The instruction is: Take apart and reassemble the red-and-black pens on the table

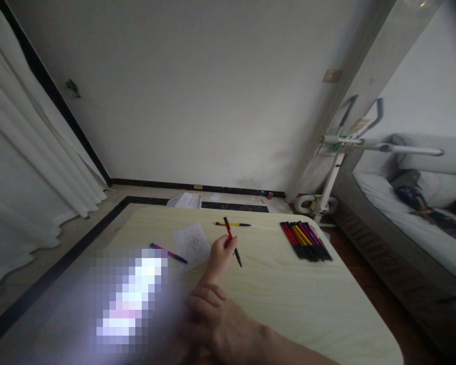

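Note:
My left hand (221, 249) pinches a red and black pen (228, 229) above the table, its black end slanting down to the right. Just beyond lies a yellow and black pen (233, 224), flat on the tabletop. Beside my left hand is a sheet of paper (192, 242) with faint line drawing. A pink and purple pen with a black end (168, 253) partly overlaps the sheet's lower left. My right hand (222, 319) reaches from the lower right across my left forearm, fingers curled; what is under them is hidden.
A row of red, yellow and blue pens with black ends (306, 241) lies at the right of the pale wooden table (296, 304). A blurred, pixelated bright patch (131, 294) covers the lower left. Beyond stand a white exercise machine (330, 180), a sofa (372, 182) and curtains (34, 147).

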`<state>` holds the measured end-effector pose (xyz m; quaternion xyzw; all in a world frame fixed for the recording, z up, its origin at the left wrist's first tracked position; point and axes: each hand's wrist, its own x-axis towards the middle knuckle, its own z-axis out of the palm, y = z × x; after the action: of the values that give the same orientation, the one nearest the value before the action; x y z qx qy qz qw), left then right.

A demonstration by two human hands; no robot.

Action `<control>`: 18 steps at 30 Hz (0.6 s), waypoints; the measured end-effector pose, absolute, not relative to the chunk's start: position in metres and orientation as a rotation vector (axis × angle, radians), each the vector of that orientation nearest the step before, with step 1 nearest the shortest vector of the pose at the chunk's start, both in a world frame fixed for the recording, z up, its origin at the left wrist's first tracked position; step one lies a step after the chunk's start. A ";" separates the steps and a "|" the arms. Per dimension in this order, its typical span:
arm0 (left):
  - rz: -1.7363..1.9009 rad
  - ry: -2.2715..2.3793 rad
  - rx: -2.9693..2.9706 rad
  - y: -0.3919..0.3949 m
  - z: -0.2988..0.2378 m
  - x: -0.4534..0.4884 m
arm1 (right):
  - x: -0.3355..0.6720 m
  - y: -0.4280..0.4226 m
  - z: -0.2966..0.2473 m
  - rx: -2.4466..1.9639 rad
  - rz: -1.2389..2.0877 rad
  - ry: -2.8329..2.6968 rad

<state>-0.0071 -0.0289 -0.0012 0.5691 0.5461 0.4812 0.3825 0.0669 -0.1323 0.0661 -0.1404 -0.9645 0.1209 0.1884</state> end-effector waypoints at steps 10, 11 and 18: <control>1.157 1.458 1.573 -0.035 0.003 -0.002 | 0.036 -0.132 0.063 -0.260 0.175 -2.937; 1.158 1.460 1.571 -0.035 0.003 -0.002 | 0.033 -0.132 0.062 -0.255 0.176 -2.957; 1.118 1.438 1.615 -0.036 0.007 -0.003 | 0.018 -0.141 0.060 -0.053 0.210 -3.040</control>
<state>-0.0027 -0.0357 0.0072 0.6224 0.5541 0.4309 0.3464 0.0179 -0.1409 0.0602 -0.0173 -0.9964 0.0687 0.0471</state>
